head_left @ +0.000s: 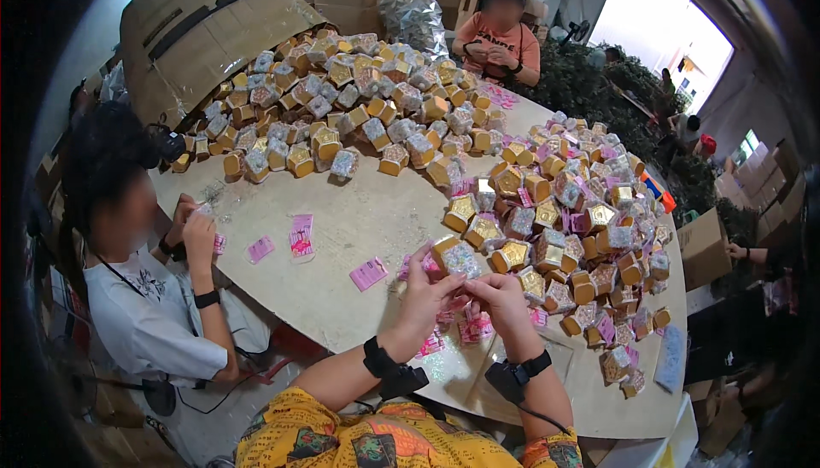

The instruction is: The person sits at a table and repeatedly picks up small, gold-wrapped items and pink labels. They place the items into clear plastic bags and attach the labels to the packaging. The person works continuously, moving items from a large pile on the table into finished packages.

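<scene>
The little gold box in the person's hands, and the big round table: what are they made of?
The small gold hexagonal box looks like shiny foil-coated card with a clear glittery plastic top; it glints and has sharp folded edges. The big round beige table top looks like matt board or plywood, dull and flat, though the material is uncertain.

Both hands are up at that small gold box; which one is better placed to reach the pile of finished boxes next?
Probably the right hand. The nearer pile of gold boxes lies on its side of the table, while the left hand grips the small box.
</scene>
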Action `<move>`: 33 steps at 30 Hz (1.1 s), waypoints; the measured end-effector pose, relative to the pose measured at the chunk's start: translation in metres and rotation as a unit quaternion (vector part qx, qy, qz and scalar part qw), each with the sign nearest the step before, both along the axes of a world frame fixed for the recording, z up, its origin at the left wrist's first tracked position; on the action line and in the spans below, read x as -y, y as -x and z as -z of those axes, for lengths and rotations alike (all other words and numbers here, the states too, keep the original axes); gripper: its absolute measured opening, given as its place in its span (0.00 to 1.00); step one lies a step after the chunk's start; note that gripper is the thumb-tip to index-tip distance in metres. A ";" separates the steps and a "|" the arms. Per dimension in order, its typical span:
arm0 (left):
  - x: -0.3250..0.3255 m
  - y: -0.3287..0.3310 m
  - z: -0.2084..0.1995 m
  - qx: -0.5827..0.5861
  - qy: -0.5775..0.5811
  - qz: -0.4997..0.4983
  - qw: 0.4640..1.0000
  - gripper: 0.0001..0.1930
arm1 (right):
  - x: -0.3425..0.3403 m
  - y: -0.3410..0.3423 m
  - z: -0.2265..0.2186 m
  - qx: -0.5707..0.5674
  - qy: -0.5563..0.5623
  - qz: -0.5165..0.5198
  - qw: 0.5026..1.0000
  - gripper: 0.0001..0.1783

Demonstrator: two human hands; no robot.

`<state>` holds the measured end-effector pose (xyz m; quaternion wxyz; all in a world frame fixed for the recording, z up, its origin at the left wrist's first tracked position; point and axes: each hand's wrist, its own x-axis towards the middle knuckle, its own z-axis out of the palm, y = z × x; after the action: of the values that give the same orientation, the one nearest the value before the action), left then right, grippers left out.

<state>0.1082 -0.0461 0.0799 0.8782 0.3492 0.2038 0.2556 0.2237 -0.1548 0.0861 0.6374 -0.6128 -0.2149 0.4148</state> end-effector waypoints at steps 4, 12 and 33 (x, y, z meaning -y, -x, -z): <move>-0.008 -0.005 0.011 -0.006 -0.014 0.035 0.999 0.38 | -0.005 0.005 -0.018 -0.006 -0.006 -0.006 1.000 0.09; -0.041 0.016 0.016 -0.110 -0.467 0.083 0.873 0.34 | 0.034 -0.134 -0.131 0.329 -0.048 0.214 0.919 0.09; -0.066 0.114 0.067 -0.206 -0.759 0.021 0.617 0.30 | -0.255 -0.213 0.016 0.577 0.293 -0.103 0.756 0.62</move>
<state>-0.0058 0.0204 0.0128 0.2396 0.9392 0.1054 0.2222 0.4369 0.1005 0.0704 0.1353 -0.8671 -0.4712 0.0885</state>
